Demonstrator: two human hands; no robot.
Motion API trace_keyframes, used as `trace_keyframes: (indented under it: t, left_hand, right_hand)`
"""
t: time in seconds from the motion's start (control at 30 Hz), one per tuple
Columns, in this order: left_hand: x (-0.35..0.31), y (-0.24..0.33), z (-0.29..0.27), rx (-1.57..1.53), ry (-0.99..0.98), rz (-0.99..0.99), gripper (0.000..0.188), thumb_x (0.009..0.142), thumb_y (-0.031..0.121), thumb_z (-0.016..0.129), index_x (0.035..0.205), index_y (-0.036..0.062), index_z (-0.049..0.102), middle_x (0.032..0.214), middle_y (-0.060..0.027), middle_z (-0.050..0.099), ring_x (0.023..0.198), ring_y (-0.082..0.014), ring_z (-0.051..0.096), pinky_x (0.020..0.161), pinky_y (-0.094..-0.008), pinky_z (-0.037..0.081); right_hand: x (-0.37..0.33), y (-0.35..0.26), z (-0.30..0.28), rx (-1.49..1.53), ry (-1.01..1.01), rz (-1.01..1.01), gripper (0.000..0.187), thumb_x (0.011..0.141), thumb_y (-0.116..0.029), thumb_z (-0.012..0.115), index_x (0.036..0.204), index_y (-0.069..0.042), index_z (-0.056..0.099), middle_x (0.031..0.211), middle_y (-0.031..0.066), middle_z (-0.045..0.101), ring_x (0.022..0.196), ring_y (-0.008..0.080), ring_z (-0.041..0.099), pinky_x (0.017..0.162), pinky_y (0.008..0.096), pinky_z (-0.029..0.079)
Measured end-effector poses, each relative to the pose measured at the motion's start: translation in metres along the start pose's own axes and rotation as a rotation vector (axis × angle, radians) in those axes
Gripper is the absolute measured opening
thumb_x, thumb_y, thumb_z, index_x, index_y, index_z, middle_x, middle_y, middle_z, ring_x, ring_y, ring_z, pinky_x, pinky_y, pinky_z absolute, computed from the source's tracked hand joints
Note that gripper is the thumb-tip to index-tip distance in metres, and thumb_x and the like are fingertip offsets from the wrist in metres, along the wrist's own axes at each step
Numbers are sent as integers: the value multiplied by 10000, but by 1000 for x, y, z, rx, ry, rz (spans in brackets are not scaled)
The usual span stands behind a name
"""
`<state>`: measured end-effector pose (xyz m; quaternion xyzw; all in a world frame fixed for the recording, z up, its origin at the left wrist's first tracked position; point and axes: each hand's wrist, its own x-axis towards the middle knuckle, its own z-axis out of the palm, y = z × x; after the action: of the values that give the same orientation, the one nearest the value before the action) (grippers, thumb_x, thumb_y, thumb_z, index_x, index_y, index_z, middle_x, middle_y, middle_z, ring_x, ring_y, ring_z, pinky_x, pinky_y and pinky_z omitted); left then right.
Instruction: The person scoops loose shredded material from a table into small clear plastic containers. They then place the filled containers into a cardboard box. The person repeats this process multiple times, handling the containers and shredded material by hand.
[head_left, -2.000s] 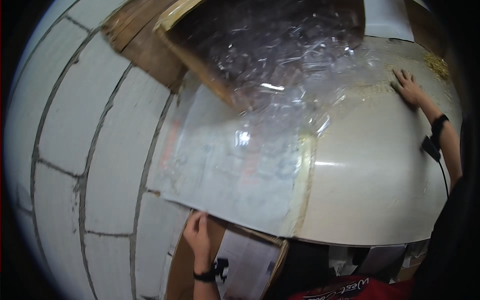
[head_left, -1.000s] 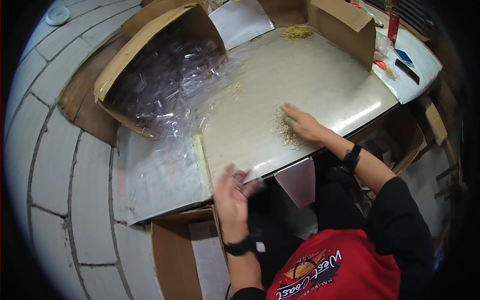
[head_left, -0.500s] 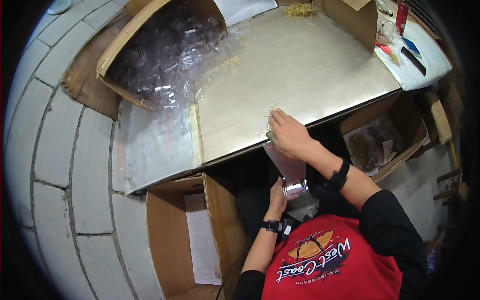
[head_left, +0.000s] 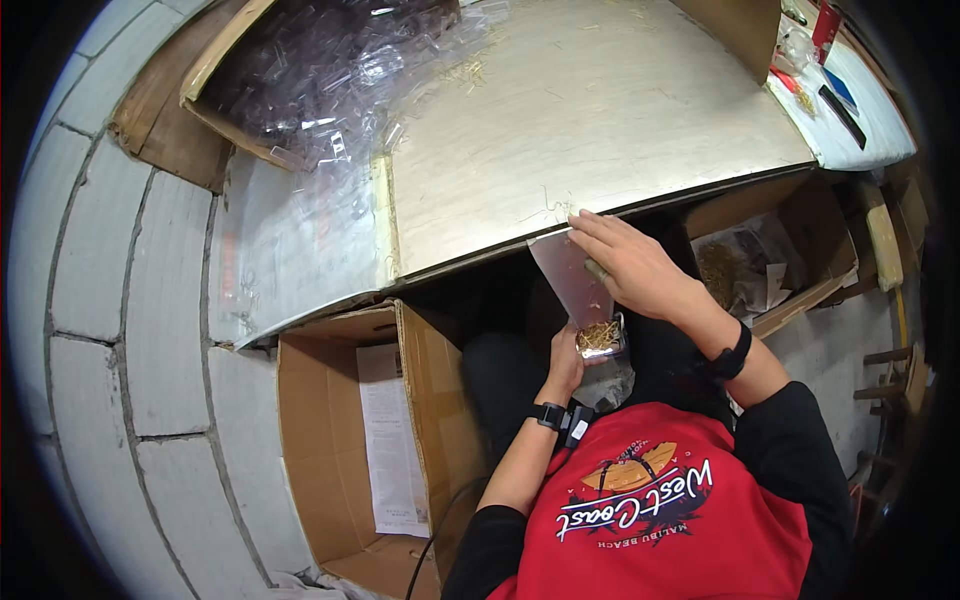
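A tapered translucent chute (head_left: pixel 572 268) slopes down from the table's front edge toward my lap. Around the small clear plastic box (head_left: pixel 620 349) at its lower end, my left hand (head_left: pixel 565 362) is closed. Thin golden wire-like pieces (head_left: pixel 598 336) lie heaped in that box. My right hand (head_left: pixel 632 262) is over the chute's upper right side, fingers stretched out, with nothing seen in it; an olive-coloured cover shows near its thumb. A few loose golden strands (head_left: pixel 556 205) remain on the tabletop (head_left: pixel 600 110) just beyond the fingertips.
A tipped carton (head_left: pixel 225 60) spills many clear plastic cases (head_left: pixel 330 85) at the far left. An open cardboard box (head_left: pixel 320 430) stands below the table at left, another (head_left: pixel 830 235) at right. A black bar-shaped object (head_left: pixel 842 115) lies on the far-right surface.
My right hand has moved off the table edge, right and over the chute. Golden pieces from the edge now show in the box. The view has shifted.
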<state>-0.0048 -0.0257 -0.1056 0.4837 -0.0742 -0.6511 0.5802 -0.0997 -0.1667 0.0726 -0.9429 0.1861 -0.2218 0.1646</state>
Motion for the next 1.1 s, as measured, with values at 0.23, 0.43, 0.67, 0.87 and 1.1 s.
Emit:
trace_keyframes:
  t: [0.23,0.43,0.67,0.87,1.1]
  left_hand:
    - [-2,-7,-13,-53,69,59,451,994,375,335,1179,-4,495,1006,-145,636,790,-228,681,497,-314,582]
    - [-8,-8,-17,-78,53,56,413,985,369,381,1128,7,520,962,-110,637,757,-193,671,517,-314,582]
    - [-22,-3,-26,27,51,21,267,954,227,461,1099,21,550,921,-92,654,751,-173,669,511,-296,577]
    - [-18,4,-22,-54,52,-23,318,931,318,526,1077,38,566,909,-80,666,701,-158,670,465,-268,550]
    - [7,3,-13,-41,100,65,237,937,201,469,1089,38,549,919,-88,656,661,-157,659,434,-255,533]
  right_hand:
    - [-42,-8,-3,183,-90,56,345,773,29,576,1117,9,574,1132,173,594,1075,346,558,922,403,461]
    - [-82,0,41,502,-231,142,395,717,74,498,1103,32,569,1082,201,597,1028,365,568,880,401,471]
    - [-59,-4,46,529,-147,48,295,756,60,514,1036,23,600,991,196,626,947,369,599,835,399,489]
    - [42,9,25,203,235,70,316,856,-113,559,1160,-29,549,1209,163,552,1153,342,500,962,380,417]
    - [20,0,47,-33,121,-121,388,822,-127,573,1192,-20,521,1278,149,507,1230,325,448,1012,382,384]
